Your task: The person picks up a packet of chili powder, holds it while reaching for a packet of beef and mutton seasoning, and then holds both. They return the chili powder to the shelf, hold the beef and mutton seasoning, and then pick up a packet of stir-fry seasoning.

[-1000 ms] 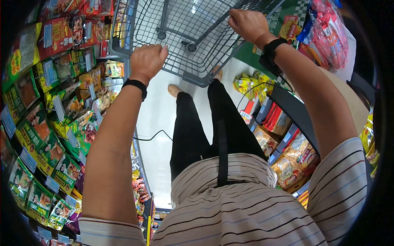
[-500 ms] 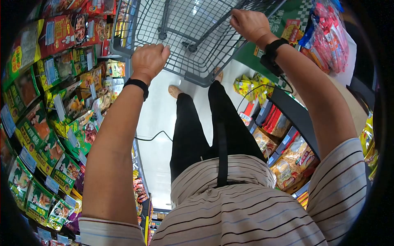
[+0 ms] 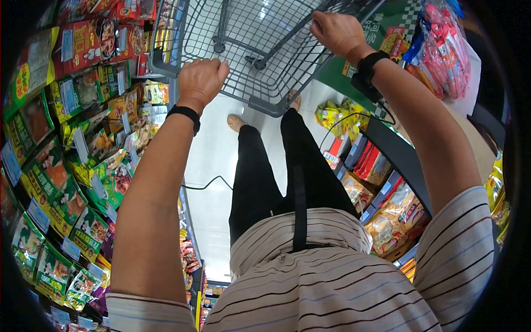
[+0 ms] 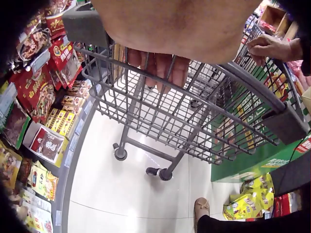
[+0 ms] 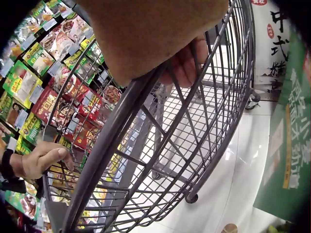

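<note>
A grey wire shopping cart (image 3: 249, 39) stands in front of me, and bare wire mesh shows inside its basket. My left hand (image 3: 202, 80) grips the cart's near bar, its fingers (image 4: 163, 68) curled over into the basket in the left wrist view. Toward the basket's right side, my right hand (image 3: 337, 33) holds the bar too. The right wrist view shows those fingers (image 5: 187, 63) wrapped round it against the mesh, with the palm hidden under the wrist.
Shelves of hanging food packets (image 3: 55, 166) line the left side closely. To the right are a green display panel (image 4: 243, 165), yellow bags (image 3: 340, 116) low down, and a shelf edge (image 3: 392, 149) over packaged snacks. Pink packages (image 3: 442, 50) sit beside my right forearm. White floor (image 3: 210, 149) runs between.
Between the first two head frames the view shifts very slightly. Both hands keep their hold on the cart, and the cart stays in about the same place.
</note>
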A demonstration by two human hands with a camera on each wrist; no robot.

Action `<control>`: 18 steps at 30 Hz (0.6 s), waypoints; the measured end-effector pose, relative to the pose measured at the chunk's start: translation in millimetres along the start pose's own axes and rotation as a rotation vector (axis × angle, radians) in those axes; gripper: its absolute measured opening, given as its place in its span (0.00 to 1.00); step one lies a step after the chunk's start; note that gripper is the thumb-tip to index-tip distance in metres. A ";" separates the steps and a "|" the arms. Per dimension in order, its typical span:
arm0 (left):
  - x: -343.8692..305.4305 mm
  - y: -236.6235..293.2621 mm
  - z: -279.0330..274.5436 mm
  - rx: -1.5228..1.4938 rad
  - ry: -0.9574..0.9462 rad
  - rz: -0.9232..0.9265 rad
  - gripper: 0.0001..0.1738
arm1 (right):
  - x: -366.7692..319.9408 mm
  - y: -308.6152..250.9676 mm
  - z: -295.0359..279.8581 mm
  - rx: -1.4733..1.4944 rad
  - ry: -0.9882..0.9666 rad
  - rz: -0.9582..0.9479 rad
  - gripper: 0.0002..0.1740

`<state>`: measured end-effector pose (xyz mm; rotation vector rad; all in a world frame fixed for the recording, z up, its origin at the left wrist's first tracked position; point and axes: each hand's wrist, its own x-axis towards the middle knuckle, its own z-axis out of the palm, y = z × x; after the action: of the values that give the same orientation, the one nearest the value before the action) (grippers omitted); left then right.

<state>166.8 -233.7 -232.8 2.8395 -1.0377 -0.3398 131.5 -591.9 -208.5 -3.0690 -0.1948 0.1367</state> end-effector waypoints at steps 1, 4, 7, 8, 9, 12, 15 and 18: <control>0.3 -0.1 0.1 0.000 0.003 0.002 0.22 | 0.4 0.1 0.1 0.002 -0.008 0.006 0.13; 0.3 -0.4 0.4 -0.004 0.022 0.001 0.22 | 0.7 -0.6 0.3 0.008 0.007 0.008 0.12; 0.0 -0.3 0.0 -0.015 0.043 0.014 0.21 | 0.3 -1.1 -0.7 0.008 0.039 -0.006 0.12; 0.4 -0.8 0.7 -0.010 0.047 0.018 0.21 | 0.3 -1.0 -1.0 0.006 0.050 -0.013 0.12; 0.4 -1.3 1.5 -0.004 0.051 0.020 0.21 | 0.6 -0.6 -0.9 0.005 0.052 -0.018 0.12; -0.1 -2.0 2.6 0.000 0.053 0.027 0.22 | 0.9 -0.1 -0.8 -0.003 0.047 -0.022 0.12; 0.3 -2.0 2.9 0.001 0.048 0.023 0.22 | 1.2 -1.4 -2.3 -0.011 0.037 -0.013 0.12; 0.3 -0.7 0.6 0.002 0.023 0.015 0.23 | 0.9 -1.2 0.2 -0.009 0.049 -0.010 0.12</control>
<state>167.3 -233.3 -233.6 2.8288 -1.0550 -0.3041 132.2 -590.6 -208.7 -3.0757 -0.2087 0.0608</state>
